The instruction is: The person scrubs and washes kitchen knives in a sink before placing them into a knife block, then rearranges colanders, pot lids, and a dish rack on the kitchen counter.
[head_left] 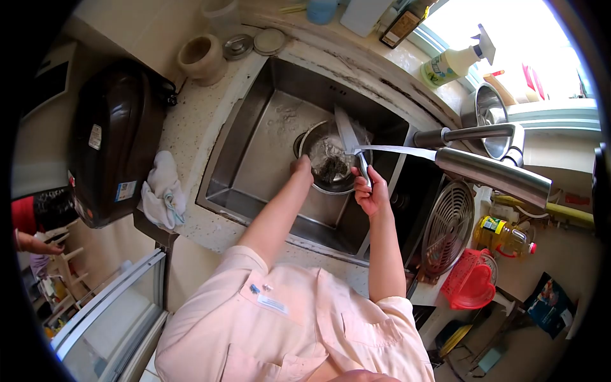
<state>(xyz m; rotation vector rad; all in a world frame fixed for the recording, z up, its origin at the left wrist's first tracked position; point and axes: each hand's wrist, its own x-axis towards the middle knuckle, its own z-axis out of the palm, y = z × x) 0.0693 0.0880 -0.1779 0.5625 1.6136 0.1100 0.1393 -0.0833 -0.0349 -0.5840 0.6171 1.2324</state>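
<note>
A metal pot (pixel 310 181) with water and a dark, tangled clump (pixel 331 168) in it stands in the steel sink (pixel 264 149). At the pot's left rim, my left hand (pixel 302 169) is closed on the edge, its fingers partly hidden. My right hand (pixel 372 192) grips the handle of a kitchen knife (pixel 347 132) over the pot's right side. The broad blade points up and away from me, tilted to the left. Water (pixel 401 149) runs from the faucet (pixel 493 175) and strikes the knife near where blade meets handle.
A white cloth (pixel 163 191) lies on the counter left of the sink, beside a dark brown appliance (pixel 114 143). A spray bottle (pixel 455 62) and a metal bowl (pixel 489 105) sit by the window. Right stand a red basket (pixel 468 280) and an oil bottle (pixel 503 235). Another person's hand (pixel 39 244) shows far left.
</note>
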